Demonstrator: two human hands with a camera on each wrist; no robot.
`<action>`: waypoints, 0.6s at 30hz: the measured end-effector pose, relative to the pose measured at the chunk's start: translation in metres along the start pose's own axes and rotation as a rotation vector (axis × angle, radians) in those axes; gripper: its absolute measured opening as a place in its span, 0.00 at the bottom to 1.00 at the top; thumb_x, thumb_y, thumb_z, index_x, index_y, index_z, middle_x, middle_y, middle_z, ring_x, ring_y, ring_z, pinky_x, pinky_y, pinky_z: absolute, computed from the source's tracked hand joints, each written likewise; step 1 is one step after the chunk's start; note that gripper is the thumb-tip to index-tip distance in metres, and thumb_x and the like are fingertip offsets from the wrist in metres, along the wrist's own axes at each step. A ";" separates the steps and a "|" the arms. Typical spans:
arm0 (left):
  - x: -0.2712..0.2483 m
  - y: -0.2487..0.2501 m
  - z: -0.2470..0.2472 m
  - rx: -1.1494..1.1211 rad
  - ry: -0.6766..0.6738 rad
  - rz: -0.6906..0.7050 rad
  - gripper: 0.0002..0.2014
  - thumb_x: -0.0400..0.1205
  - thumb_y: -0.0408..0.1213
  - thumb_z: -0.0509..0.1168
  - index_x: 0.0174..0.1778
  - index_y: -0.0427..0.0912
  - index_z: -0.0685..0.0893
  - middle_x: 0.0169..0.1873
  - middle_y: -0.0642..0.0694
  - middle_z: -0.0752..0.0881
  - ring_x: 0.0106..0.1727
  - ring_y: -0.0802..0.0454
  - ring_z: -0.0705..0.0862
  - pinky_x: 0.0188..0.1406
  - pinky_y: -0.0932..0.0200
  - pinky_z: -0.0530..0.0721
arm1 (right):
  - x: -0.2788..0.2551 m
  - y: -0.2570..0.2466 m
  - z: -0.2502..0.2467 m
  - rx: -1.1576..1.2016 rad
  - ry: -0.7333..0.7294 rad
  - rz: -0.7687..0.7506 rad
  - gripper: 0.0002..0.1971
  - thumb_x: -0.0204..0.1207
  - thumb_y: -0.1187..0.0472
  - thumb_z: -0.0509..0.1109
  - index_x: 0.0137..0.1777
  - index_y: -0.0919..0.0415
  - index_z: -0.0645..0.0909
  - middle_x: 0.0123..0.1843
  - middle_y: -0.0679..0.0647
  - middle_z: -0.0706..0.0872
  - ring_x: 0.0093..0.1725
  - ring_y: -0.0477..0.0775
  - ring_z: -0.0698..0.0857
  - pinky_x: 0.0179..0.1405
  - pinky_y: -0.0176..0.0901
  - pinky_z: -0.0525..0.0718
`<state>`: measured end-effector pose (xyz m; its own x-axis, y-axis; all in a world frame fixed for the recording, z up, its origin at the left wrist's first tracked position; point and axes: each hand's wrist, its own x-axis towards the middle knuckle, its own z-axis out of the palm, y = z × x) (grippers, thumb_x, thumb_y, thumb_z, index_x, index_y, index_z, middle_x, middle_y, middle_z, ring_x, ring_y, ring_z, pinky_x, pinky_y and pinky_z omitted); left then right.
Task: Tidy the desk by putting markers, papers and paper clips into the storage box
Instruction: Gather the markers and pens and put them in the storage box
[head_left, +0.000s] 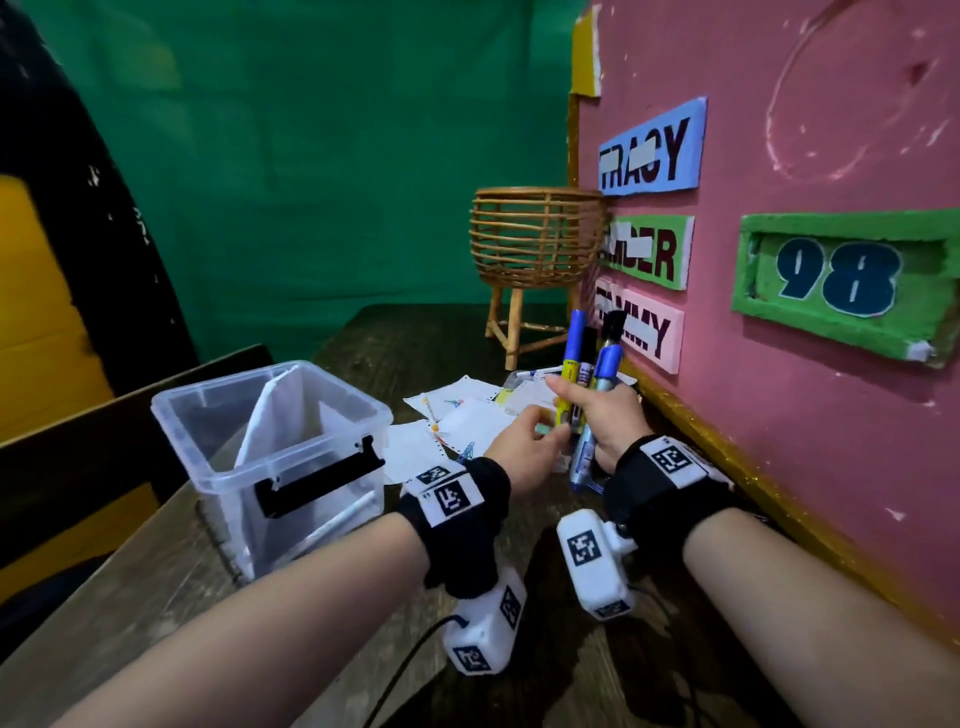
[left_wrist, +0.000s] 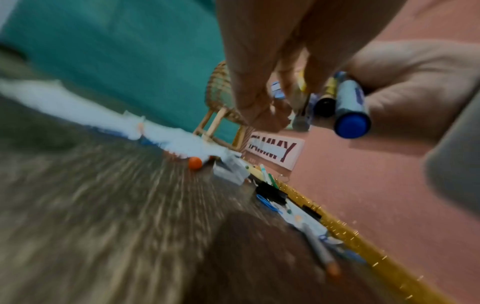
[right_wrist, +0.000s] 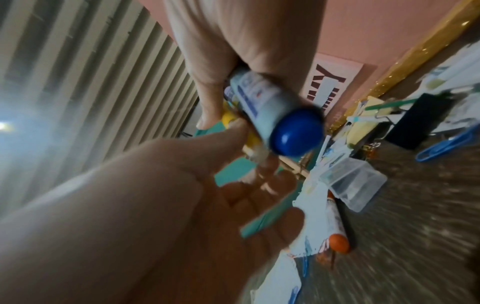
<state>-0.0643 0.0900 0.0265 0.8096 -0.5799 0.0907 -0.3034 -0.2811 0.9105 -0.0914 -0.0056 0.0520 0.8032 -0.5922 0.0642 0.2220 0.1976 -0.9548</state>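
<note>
My right hand (head_left: 608, 415) grips a bundle of markers (head_left: 576, 364) upright, with blue and black caps on top, above the desk beside the pink board. The left hand (head_left: 524, 441) reaches in from the left, fingers loosely extended and touching the bundle's lower end. The right wrist view shows a blue marker end (right_wrist: 296, 133) under my right hand (right_wrist: 233, 41) and the left palm (right_wrist: 155, 195) open. A clear storage box (head_left: 218, 395) stands at the left with paper inside. Loose papers (head_left: 457, 415) and a blue paper clip (head_left: 467, 451) lie beyond the hands.
An orange-capped marker (right_wrist: 337, 242), a small clear container (right_wrist: 355, 185), a black binder clip (right_wrist: 413, 125) and a blue clip (right_wrist: 436, 148) lie along the board's gold edge. A wicker basket stand (head_left: 535, 239) sits at the back. The pink board (head_left: 779, 395) walls the right side.
</note>
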 end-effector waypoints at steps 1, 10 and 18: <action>-0.003 0.000 -0.004 -0.153 -0.046 -0.066 0.13 0.84 0.49 0.58 0.55 0.42 0.76 0.44 0.37 0.87 0.37 0.46 0.82 0.40 0.57 0.78 | -0.002 -0.002 0.004 0.002 0.000 -0.021 0.10 0.67 0.69 0.77 0.39 0.63 0.78 0.27 0.55 0.81 0.22 0.52 0.81 0.25 0.42 0.84; -0.022 0.021 -0.019 -0.784 -0.153 -0.198 0.25 0.85 0.54 0.48 0.64 0.43 0.80 0.36 0.44 0.85 0.40 0.50 0.84 0.42 0.53 0.85 | -0.029 0.001 0.024 -0.093 -0.087 -0.122 0.08 0.67 0.59 0.78 0.41 0.60 0.82 0.38 0.59 0.86 0.41 0.59 0.86 0.44 0.51 0.84; -0.034 0.018 -0.038 -0.415 -0.461 -0.382 0.19 0.77 0.46 0.57 0.52 0.32 0.74 0.42 0.38 0.79 0.41 0.43 0.83 0.41 0.54 0.87 | -0.033 0.002 0.021 -0.040 0.015 -0.158 0.09 0.69 0.69 0.75 0.34 0.59 0.78 0.25 0.52 0.79 0.26 0.50 0.79 0.28 0.39 0.79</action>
<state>-0.0784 0.1339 0.0556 0.4989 -0.7885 -0.3597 0.2472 -0.2683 0.9311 -0.1057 0.0301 0.0539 0.7517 -0.6251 0.2104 0.3224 0.0699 -0.9440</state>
